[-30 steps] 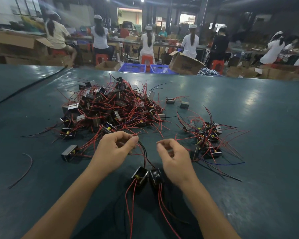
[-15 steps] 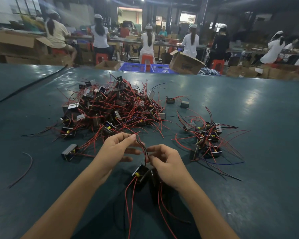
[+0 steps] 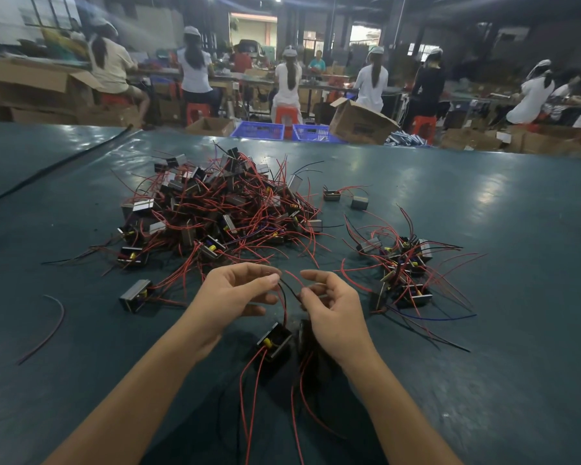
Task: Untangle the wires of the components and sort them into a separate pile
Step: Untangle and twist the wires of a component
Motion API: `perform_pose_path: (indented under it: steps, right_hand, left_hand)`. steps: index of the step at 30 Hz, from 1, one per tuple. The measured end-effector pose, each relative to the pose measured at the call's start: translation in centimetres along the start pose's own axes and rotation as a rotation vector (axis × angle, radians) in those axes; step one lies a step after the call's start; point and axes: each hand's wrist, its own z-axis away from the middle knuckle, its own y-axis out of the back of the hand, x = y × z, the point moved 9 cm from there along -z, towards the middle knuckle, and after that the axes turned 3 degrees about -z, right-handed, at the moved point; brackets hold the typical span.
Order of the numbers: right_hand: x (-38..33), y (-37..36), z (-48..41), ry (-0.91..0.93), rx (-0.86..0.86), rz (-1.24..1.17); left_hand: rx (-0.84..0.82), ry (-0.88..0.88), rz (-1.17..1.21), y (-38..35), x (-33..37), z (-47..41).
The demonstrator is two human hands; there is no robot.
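Left hand (image 3: 235,295) and right hand (image 3: 332,312) each pinch wires (image 3: 287,292) rising from two components (image 3: 274,340), apparently just above the bench (image 3: 500,364), near the tangled pile (image 3: 215,209).

factory floor for sure, capped workers (image 3: 287,78) on stools (image 3: 284,113) at 12 o'clock, cardboard boxes (image 3: 361,124), blue crates (image 3: 257,130), wired components (image 3: 215,209) heaped on worktop (image 3: 483,203)
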Motion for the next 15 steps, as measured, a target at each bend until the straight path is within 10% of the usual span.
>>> perform_pose_path:
  steps: [15]
  right_hand:
    - [-0.9,0.6,0.3,0.019,0.054,-0.079]
  left_hand:
    - [0.201,-0.274,-0.262,1.4,1.5,0.2]
